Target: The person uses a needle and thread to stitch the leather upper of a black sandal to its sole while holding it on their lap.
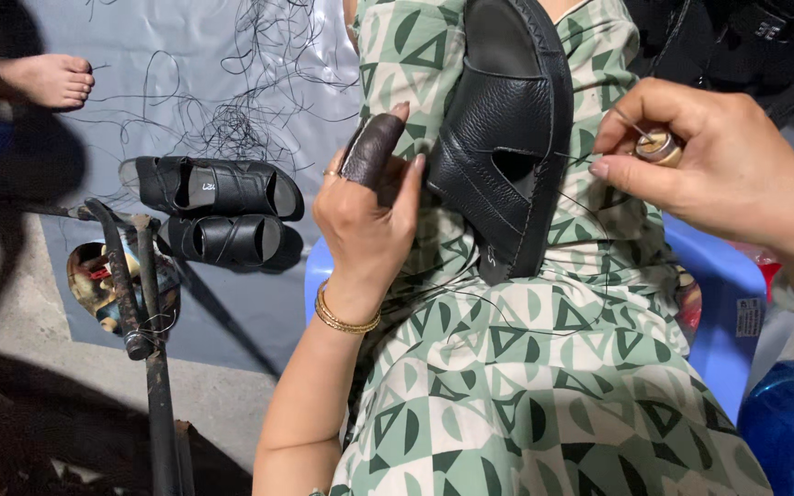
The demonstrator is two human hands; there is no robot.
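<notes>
Two hands work on a black leather sandal (505, 138) that rests on the person's lap, against a green and white dress (544, 386) with triangle shapes on it. Seen from the head camera, the sandal stands almost upright, with its sole edge to the right and its straps facing left. The left hand (369, 216) grips the left side of the sandal, with its fingers curled round the leather edge. One finger of that hand wears a dark brown leather cap (372, 149), and a gold bangle (344, 317) sits on the wrist. The right hand (723, 165) is just to the right of the sandal, and its fingers are pinched tight on a small round brass tool (658, 145) with a thin needle point. A fine black thread (572, 158) runs from the sandal toward that hand. The person sits on a blue plastic chair (723, 303). To the left, on a grey sheet (167, 55) on the ground, lie two more black sandals (218, 207), one just behind the other, close together. Loose black threads (232, 115) lie in a tangle on the sheet above them. Near the sandals stands a dark metal stand (144, 303) with a rusty bar. At the top left corner, another person's bare foot (48, 78) rests on the ground, well apart from the hands. A round blue thing (792, 427) shows at the bottom right, too cut off to tell what it is
</notes>
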